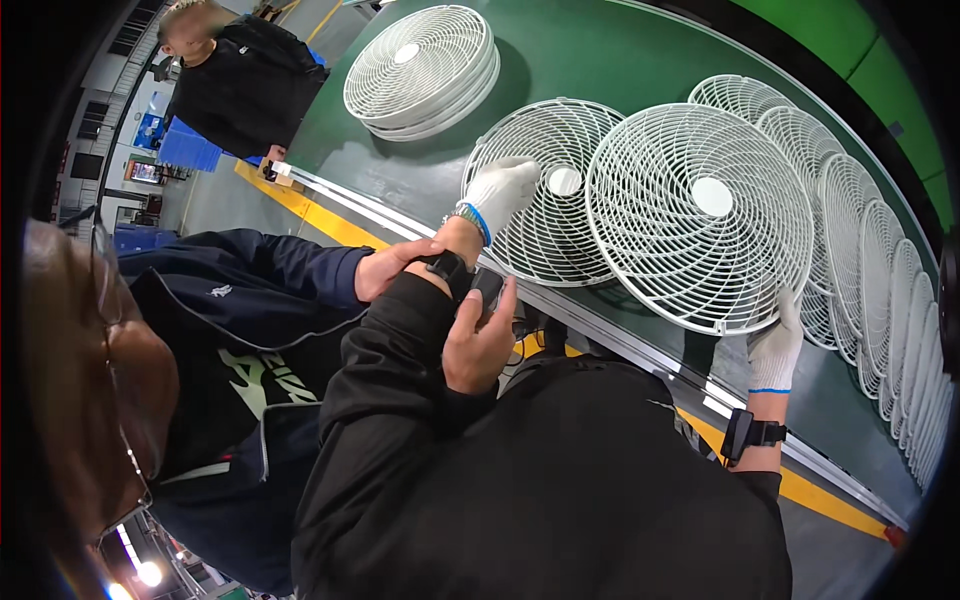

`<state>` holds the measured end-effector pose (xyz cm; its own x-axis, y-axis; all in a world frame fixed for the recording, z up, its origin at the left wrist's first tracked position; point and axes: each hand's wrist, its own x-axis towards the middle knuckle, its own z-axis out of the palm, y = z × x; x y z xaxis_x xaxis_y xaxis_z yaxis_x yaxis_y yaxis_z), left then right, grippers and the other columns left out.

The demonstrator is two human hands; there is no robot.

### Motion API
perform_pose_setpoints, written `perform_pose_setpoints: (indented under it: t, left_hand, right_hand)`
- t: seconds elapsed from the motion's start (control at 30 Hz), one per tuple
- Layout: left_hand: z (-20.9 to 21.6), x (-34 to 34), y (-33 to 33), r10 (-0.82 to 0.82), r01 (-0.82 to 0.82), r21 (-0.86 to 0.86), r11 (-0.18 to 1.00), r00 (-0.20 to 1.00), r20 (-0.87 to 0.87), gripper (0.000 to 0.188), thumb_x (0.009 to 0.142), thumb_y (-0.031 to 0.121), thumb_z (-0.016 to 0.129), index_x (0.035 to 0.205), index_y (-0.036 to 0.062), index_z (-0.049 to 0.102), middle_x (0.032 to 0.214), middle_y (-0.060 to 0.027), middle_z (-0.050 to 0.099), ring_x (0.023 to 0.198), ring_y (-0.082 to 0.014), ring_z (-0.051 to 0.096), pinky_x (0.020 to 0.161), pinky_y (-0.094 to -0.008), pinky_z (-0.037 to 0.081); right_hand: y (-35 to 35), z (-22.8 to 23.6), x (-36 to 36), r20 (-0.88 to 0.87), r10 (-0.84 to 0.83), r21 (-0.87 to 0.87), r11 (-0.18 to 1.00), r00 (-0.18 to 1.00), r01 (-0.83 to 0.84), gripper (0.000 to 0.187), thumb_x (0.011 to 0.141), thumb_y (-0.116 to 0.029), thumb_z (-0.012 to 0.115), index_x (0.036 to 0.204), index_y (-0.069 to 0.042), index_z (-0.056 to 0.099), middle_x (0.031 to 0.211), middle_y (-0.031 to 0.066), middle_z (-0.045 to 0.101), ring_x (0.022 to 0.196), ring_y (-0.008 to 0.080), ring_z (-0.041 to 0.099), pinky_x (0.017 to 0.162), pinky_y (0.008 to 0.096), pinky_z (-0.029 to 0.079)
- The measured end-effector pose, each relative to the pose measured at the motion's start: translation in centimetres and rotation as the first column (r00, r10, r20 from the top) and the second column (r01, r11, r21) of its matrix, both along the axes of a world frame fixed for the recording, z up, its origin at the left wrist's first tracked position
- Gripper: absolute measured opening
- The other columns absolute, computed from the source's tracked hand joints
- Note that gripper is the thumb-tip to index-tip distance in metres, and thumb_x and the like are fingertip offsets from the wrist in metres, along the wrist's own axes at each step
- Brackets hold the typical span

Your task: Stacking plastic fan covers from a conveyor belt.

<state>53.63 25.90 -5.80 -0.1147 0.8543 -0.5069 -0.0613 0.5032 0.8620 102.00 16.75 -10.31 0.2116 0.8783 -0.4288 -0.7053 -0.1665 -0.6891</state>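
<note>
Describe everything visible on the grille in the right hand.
It's a round, white fan grille, apparently plastic, with curved spokes, concentric rings and a plain central disc. The gloved right hand grips its lower-right rim, facing the camera, over the green tabletop. It partly hides the grille to its left; whether they touch is unclear.

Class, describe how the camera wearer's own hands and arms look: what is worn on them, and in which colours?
The left hand and right hand wear white knitted gloves with blue cuff edges. Past each glove, a black strapped device is worn on the arm. The sleeves are black.
</note>
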Motion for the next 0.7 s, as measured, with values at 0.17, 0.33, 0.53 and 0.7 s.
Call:
perform_pose_setpoints:
  t: [0.17,0.33,0.53,0.7]
  left_hand:
    - [-2.7,-3.7,0.0,-0.260,0.365,0.430,0.826,0.923,-0.284,0.025,0.104,0.019,0.065,0.120,-0.0007,0.068,0.112,-0.0092,0.072,0.096,-0.0262,0.071,0.088,-0.0369,0.059]
    - [-4.3,-5.1,0.0,-0.093,0.043,0.227,0.973,0.972,0.217,0.029,0.108,0.020,0.063,0.129,0.0000,0.063,0.123,-0.0127,0.068,0.108,-0.0303,0.067,0.096,-0.0431,0.058]
    - [-4.2,-5.5,0.1,0.254,-0.237,-0.095,0.967,0.858,0.447,0.025,0.109,0.021,0.062,0.126,0.0025,0.063,0.125,-0.0133,0.067,0.112,-0.0313,0.065,0.099,-0.0458,0.056]
    - [-4.3,-6.3,0.0,0.171,-0.167,-0.047,0.985,0.890,0.424,0.024,0.109,0.020,0.063,0.125,0.0025,0.062,0.126,-0.0130,0.065,0.111,-0.0309,0.065,0.098,-0.0463,0.056]
  right_hand:
    - [-0.1,-0.4,0.0,-0.031,0.006,0.023,1.000,0.999,-0.005,0.049,0.111,-0.012,0.054,0.159,-0.004,0.042,0.141,0.0178,0.064,0.120,0.0298,0.069,0.100,0.0431,0.061]
    - [-0.2,-0.5,-0.1,-0.026,-0.006,0.044,0.999,1.000,0.007,0.049,0.111,-0.012,0.054,0.158,-0.005,0.042,0.141,0.0177,0.064,0.119,0.0296,0.070,0.099,0.0430,0.062]
    - [-0.4,-0.8,0.1,-0.009,0.001,0.028,1.000,1.000,-0.001,0.049,0.111,-0.013,0.054,0.159,-0.006,0.042,0.141,0.0185,0.064,0.119,0.0307,0.069,0.098,0.0439,0.063]
    - [-0.1,1.1,-1.3,-0.009,-0.019,0.022,1.000,1.000,0.020,0.049,0.111,-0.010,0.054,0.158,-0.005,0.042,0.139,0.0184,0.065,0.120,0.0306,0.070,0.096,0.0437,0.064]
